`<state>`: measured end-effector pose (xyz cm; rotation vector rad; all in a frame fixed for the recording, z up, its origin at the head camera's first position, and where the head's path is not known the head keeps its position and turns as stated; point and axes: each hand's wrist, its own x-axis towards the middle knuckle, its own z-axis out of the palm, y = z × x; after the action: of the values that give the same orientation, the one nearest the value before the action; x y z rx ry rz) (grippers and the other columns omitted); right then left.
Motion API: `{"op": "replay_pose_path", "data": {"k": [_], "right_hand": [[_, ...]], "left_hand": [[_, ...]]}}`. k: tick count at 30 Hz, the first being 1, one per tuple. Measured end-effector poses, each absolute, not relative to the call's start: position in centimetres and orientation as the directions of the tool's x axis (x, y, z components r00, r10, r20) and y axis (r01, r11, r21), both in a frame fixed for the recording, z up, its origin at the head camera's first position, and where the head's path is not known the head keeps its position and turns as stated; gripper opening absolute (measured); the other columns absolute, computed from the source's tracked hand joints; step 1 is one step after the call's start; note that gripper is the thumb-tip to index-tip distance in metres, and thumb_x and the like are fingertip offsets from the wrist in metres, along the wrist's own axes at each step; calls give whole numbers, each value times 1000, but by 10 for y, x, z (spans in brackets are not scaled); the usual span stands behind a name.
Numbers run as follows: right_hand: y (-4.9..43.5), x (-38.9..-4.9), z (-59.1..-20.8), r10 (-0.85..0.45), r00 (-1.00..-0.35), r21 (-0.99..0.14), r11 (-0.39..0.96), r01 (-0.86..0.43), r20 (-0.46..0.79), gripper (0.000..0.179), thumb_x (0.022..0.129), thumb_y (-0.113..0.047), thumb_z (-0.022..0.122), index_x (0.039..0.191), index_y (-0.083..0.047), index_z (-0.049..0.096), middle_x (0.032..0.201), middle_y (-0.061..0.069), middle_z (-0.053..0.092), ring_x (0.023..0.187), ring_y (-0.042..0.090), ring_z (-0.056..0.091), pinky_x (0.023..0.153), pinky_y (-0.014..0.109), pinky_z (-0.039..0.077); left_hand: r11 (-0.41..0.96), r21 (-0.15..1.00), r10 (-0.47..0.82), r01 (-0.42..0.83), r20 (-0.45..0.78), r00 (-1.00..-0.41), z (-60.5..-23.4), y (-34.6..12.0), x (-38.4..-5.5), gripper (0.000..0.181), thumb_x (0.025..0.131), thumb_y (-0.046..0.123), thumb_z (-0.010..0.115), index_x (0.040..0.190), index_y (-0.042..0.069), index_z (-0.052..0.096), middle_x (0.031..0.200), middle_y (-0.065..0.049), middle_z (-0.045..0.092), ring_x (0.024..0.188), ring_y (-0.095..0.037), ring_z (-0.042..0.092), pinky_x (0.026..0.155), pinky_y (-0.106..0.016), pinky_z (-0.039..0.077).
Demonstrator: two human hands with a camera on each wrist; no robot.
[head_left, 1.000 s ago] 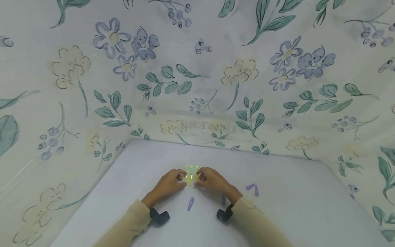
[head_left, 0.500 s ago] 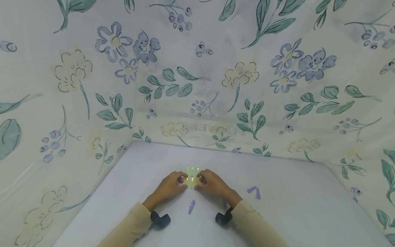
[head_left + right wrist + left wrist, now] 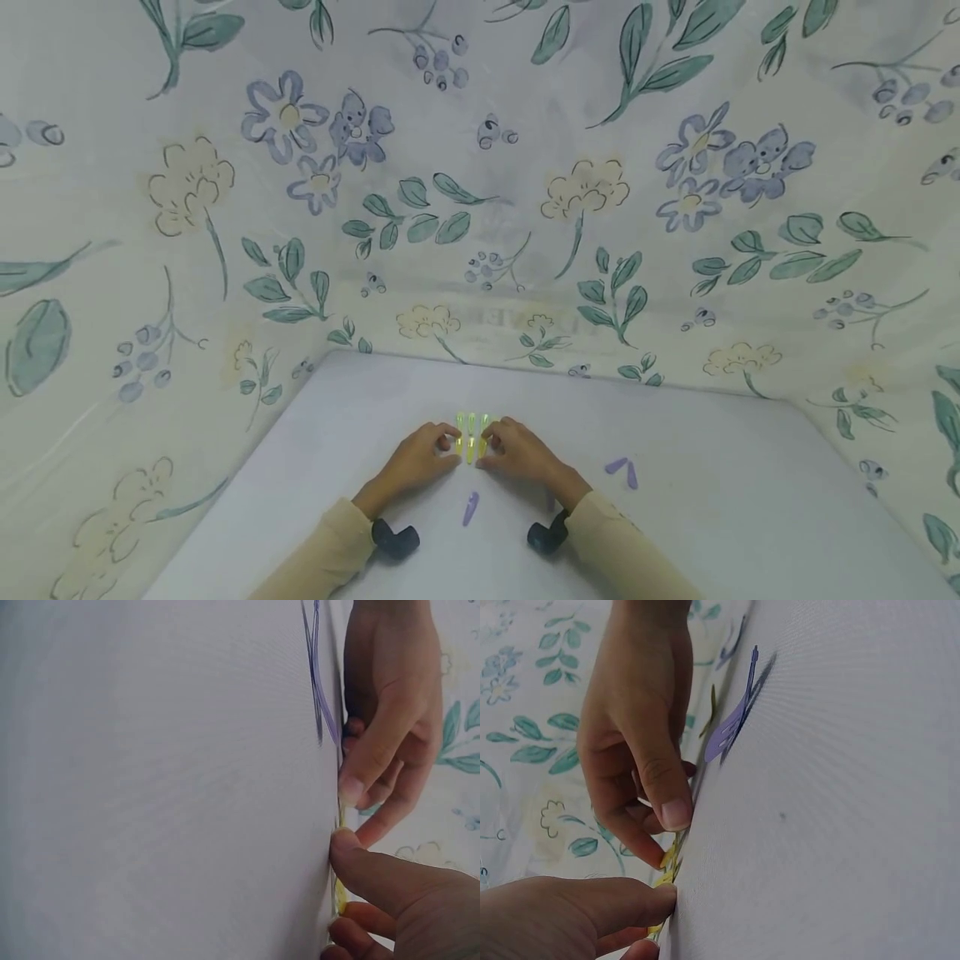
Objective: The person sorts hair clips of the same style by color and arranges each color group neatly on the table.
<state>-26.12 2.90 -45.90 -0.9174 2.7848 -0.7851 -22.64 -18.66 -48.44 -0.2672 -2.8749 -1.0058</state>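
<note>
Head view: high, facing forward and down over the table (image 3: 720,533) — wide. Wrist views: close, low, tipped sideways — all share left hand (image 3: 420,455), right hand (image 3: 522,452).

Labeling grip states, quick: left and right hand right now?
Left hand: closed, pinching the leftmost yellow clip.
Right hand: closed, pinching the rightmost yellow clip.
</note>
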Motion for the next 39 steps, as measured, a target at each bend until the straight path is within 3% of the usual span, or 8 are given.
{"op": "replay_pose_path", "data": {"k": [24, 31, 35, 39], "right_hand": [[29, -258, -459, -592, -802, -512, 668, -541, 76, 44, 85, -33, 79, 119, -10, 65, 99, 0, 59, 83, 9, 53, 73, 25, 45], [27, -253, -458, -579, -815, -524, 691, -497, 10, 48, 85, -33, 79, 124, -11, 62, 101, -1, 59, 86, 10, 53, 75, 26, 46], [33, -257, -446, -593, -804, -560, 677, -477, -31, 51, 88, -35, 76, 130, -11, 59, 106, 0, 61, 91, 12, 57, 79, 30, 50], [49, -259, -431, -623, -782, -558, 644, -523, 15, 39, 94, -29, 69, 127, -8, 62, 105, 1, 64, 94, 14, 60, 81, 31, 52]], "left_hand": [[769, 599, 151, 223, 168, -974, -482, -187, -221, 37, 82, 21, 79, 117, 14, 67, 89, 3, 59, 77, -11, 53, 70, -29, 44], [773, 601, 144, 204, 148, -978, -487, -189, -220, 36, 83, 22, 78, 118, 16, 67, 90, 4, 59, 77, -10, 53, 71, -30, 44], [769, 610, 126, 188, 145, -981, -485, -189, -223, 36, 83, 22, 79, 117, 17, 67, 91, 3, 59, 78, -11, 54, 73, -33, 46], [773, 612, 114, 169, 127, -985, -486, -190, -226, 37, 84, 24, 79, 119, 18, 67, 93, 3, 61, 80, -12, 55, 74, -34, 47]]}}
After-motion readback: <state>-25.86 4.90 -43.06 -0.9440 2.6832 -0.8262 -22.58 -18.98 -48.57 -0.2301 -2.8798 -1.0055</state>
